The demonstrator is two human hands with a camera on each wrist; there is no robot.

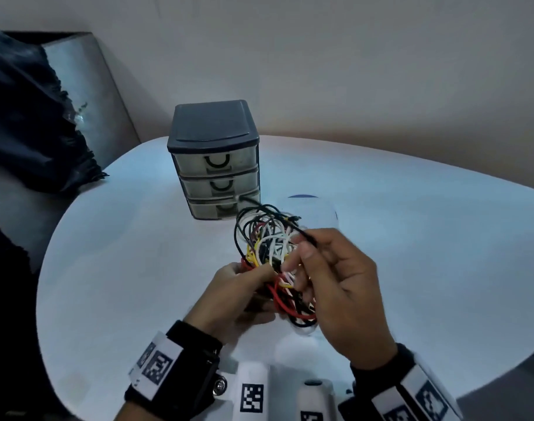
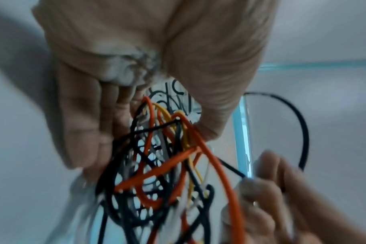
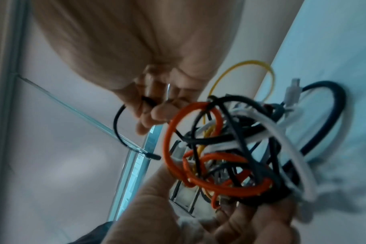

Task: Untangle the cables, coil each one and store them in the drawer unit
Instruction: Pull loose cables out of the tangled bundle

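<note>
Tangle of cables gripped in left hand fingers, black cable pinched by right hand.

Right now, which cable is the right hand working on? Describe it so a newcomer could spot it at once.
On the white table, in front of the grey drawer unit, both hands hold a tangle of cables. The left hand grips the bundle; the right hand pinches a thin black cable near its plug end. Unlike the red, yellow and white cables, it arcs free of the knot.
</note>
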